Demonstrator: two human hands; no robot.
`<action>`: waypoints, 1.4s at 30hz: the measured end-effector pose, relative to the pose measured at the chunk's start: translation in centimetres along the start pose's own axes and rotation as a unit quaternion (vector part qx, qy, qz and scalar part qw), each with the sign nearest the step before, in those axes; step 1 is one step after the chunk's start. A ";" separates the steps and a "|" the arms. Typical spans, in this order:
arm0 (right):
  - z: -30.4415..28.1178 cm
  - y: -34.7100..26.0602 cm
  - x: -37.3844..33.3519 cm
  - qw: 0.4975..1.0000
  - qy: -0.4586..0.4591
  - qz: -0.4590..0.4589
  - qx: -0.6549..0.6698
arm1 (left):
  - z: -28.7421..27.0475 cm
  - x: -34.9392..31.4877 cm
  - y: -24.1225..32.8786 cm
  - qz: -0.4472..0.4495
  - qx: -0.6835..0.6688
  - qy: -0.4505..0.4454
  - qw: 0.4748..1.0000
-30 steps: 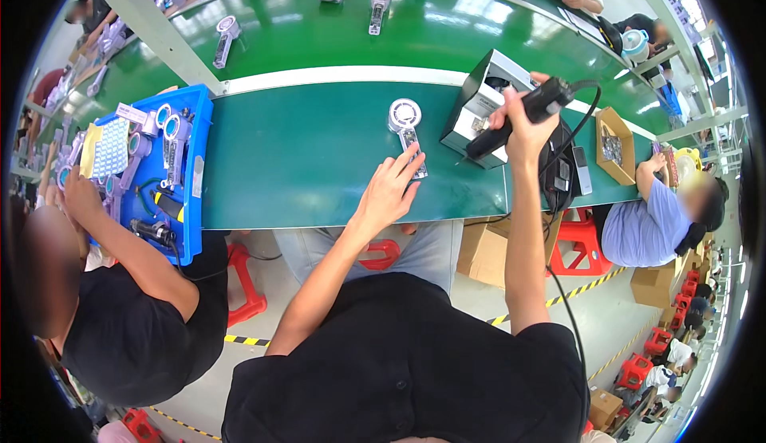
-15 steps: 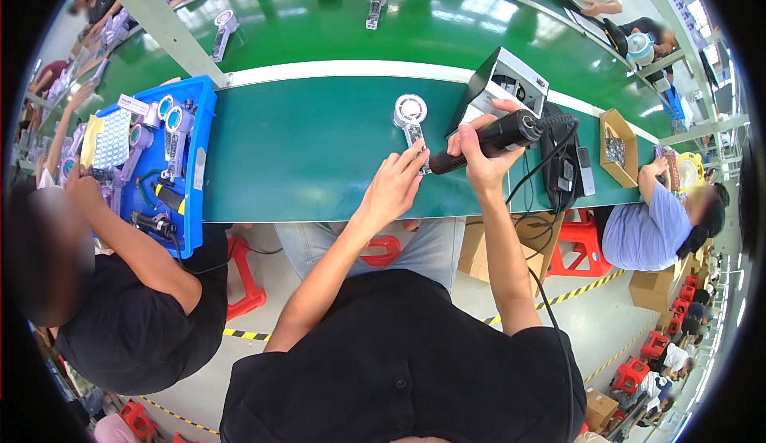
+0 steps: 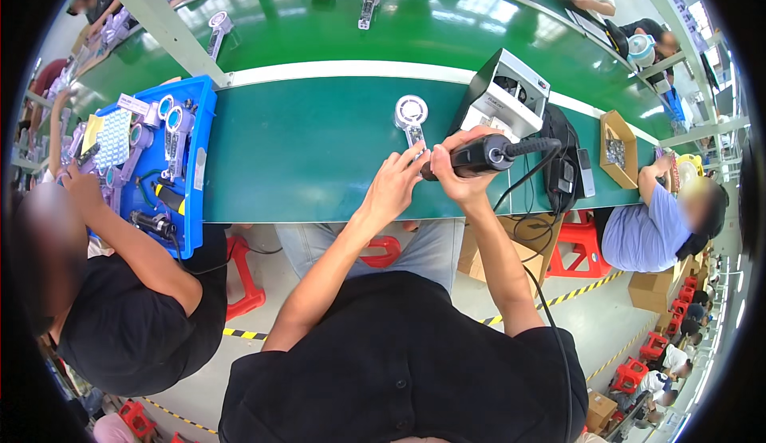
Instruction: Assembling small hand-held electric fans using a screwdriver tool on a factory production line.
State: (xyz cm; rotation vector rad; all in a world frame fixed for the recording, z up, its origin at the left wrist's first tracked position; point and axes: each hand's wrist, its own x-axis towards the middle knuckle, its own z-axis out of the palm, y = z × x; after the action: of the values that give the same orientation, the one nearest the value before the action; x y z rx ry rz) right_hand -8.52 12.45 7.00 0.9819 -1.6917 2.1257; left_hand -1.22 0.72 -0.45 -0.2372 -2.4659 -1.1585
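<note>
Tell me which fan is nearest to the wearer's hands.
The fan at the wearer's left hand, on the near table; the others are in or near the blue bin or beyond the white rail.

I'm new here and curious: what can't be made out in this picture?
Head view:
- Lower end of the round-headed device: mostly covered by the left hand.
- Tip of the black tool: hidden where the left hand meets the right hand.
- Pieces in the cardboard box: too small to identify.

Bin [image 3: 204, 136] left, box [image 3: 515, 114] right, fan [image 3: 412, 111] between
</note>
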 end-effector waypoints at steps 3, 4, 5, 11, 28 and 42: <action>0.8 -0.6 0.4 0.999 -0.023 -0.027 0.000 | 0.0 -0.1 -0.3 -0.004 0.009 -0.006 1.000; 0.8 -0.6 0.4 0.999 -0.031 -0.020 0.005 | 0.0 -0.1 -0.3 -0.005 0.009 -0.006 1.000; 0.9 -0.5 0.4 0.999 -0.040 -0.013 0.010 | 0.1 -0.1 -0.3 -0.005 0.009 -0.006 1.000; 1.1 -1.2 0.6 1.000 0.004 -0.001 0.000 | 0.1 -0.1 0.0 -0.013 0.009 -0.010 1.000; -2.0 -1.8 3.3 0.993 0.052 0.069 0.075 | -0.4 0.1 0.8 -0.024 0.003 -0.004 1.000; -1.9 -1.7 2.7 0.993 0.059 0.065 0.079 | -0.2 0.0 0.6 -0.015 0.003 -0.002 1.000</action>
State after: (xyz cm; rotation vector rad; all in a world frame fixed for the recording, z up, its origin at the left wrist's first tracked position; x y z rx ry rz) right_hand -10.17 14.17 9.81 0.7890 -1.5902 2.3819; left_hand -1.02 0.98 0.07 -0.2021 -2.4831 -1.1647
